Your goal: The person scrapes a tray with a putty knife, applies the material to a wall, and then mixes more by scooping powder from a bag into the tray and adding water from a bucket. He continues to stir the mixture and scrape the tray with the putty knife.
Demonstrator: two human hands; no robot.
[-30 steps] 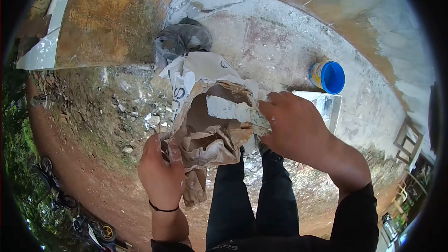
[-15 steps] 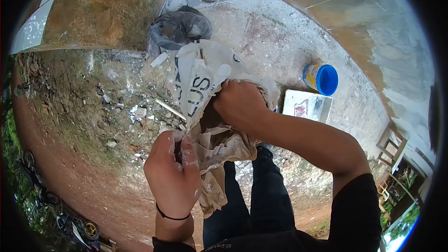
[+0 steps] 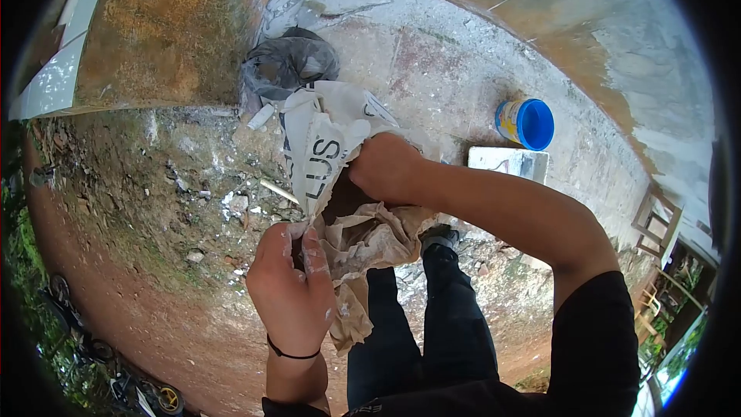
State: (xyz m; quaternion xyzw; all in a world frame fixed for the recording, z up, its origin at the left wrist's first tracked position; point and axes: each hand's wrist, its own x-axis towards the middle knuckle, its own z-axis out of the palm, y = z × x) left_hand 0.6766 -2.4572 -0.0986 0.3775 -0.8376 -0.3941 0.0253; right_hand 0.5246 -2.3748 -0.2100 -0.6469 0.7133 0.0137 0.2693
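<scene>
1. The paper bag (image 3: pixel 315 150) is in front of the person's legs (image 3: pixel 461 332), its mouth toward the wearer; everything below is placed from it.
2. At the bag's near left edge, the left hand (image 3: pixel 297 282) pinches the rim between thumb and fingers. A firm pinch there should stop the mouth folding shut.
3. The right hand (image 3: pixel 390 168) reaches into the bag's mouth. Its fingers are hidden inside, so I cannot tell whether they grasp anything.
4. The torn inner paper (image 3: pixel 374 235) bunches at the bag's near side; a wrist clear of those folds would likely snag less.
5. Slow, level strokes seem best, since the thin wall could rip.
6. To the bag's right, the white block (image 3: pixel 494 159) and blue bucket (image 3: pixel 532 125) call for elbow room.
</scene>
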